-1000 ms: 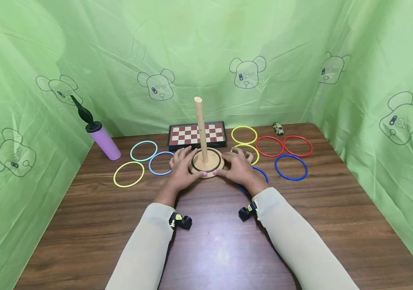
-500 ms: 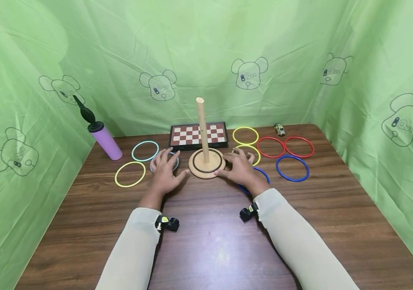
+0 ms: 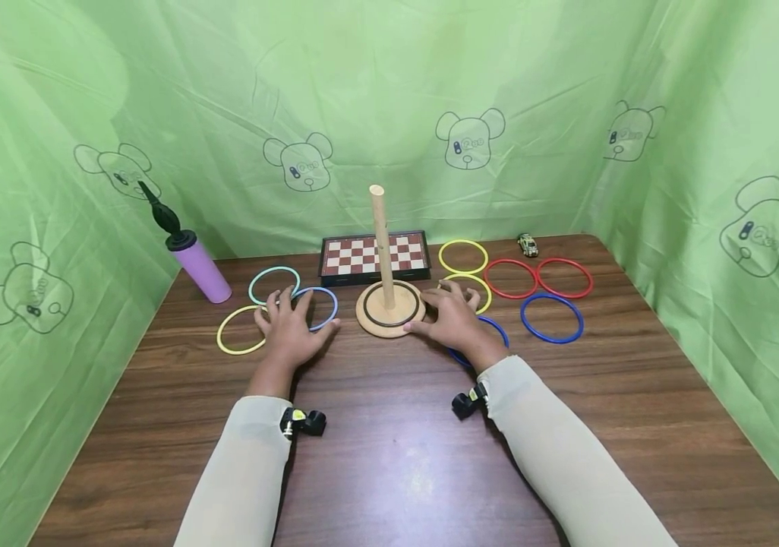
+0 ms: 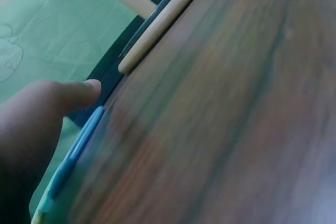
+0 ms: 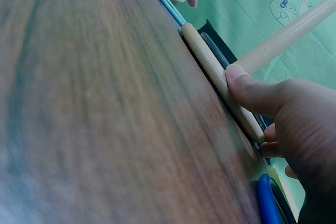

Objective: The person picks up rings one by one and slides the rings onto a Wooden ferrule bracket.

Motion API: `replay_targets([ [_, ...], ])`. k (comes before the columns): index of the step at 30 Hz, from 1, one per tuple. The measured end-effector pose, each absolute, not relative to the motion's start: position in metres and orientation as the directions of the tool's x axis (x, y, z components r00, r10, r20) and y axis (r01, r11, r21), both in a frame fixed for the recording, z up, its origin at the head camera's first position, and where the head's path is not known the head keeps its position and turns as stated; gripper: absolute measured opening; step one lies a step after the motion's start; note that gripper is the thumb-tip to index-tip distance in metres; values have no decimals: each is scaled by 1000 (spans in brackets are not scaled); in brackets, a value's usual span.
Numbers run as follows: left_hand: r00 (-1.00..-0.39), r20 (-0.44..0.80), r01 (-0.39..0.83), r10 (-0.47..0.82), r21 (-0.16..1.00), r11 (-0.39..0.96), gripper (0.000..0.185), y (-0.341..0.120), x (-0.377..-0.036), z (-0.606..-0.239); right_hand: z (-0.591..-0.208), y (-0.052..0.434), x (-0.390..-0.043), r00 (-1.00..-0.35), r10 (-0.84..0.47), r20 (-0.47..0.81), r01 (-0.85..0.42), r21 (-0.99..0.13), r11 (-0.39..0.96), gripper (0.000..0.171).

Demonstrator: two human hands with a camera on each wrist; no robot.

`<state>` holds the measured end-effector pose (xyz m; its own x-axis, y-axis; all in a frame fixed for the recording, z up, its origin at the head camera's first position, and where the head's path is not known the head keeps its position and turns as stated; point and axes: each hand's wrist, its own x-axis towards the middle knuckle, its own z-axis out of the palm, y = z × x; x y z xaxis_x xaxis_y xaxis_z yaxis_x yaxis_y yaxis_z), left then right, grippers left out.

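A wooden peg stand [image 3: 381, 243] rises upright on its round base, with a black ring [image 3: 389, 325] lying flat around the peg. My right hand [image 3: 456, 323] holds the base's right edge; in the right wrist view the thumb presses on the base [image 5: 202, 56] and the fingers curl at its far rim. To the left, my left hand [image 3: 288, 336] is spread with nothing in it. Its fingers overlap a light blue ring [image 3: 336, 304], a turquoise ring [image 3: 250, 285] and a pale yellow ring [image 3: 219, 334].
A checkered game board [image 3: 342, 254] lies behind the stand. Yellow [image 3: 463, 241], red [image 3: 511, 260] and blue rings [image 3: 551, 340] lie to the right, one blue ring partly under the right wrist. A toy car [image 3: 528, 245] and a purple hand pump [image 3: 201, 270] stand farther back.
My left hand has let go of the base's left side and moved left over the rings there. The right hand stays on the base, and the stand has barely shifted in view.
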<state>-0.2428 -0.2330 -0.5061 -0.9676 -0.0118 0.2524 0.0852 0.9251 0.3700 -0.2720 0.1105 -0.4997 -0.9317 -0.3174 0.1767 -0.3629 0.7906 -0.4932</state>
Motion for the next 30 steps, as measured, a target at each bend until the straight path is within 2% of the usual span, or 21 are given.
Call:
replay_targets([
  [14, -977, 196, -4, -81, 363, 932, 91, -244, -238, -507, -500, 114, -271, -931, -317, 180, -364, -494, 790, 80],
  [30, -981, 172, -16, -84, 362, 932, 84, -245, -237, -507, -502, 112, -273, -930, -319, 182, -367, -507, 780, 81],
])
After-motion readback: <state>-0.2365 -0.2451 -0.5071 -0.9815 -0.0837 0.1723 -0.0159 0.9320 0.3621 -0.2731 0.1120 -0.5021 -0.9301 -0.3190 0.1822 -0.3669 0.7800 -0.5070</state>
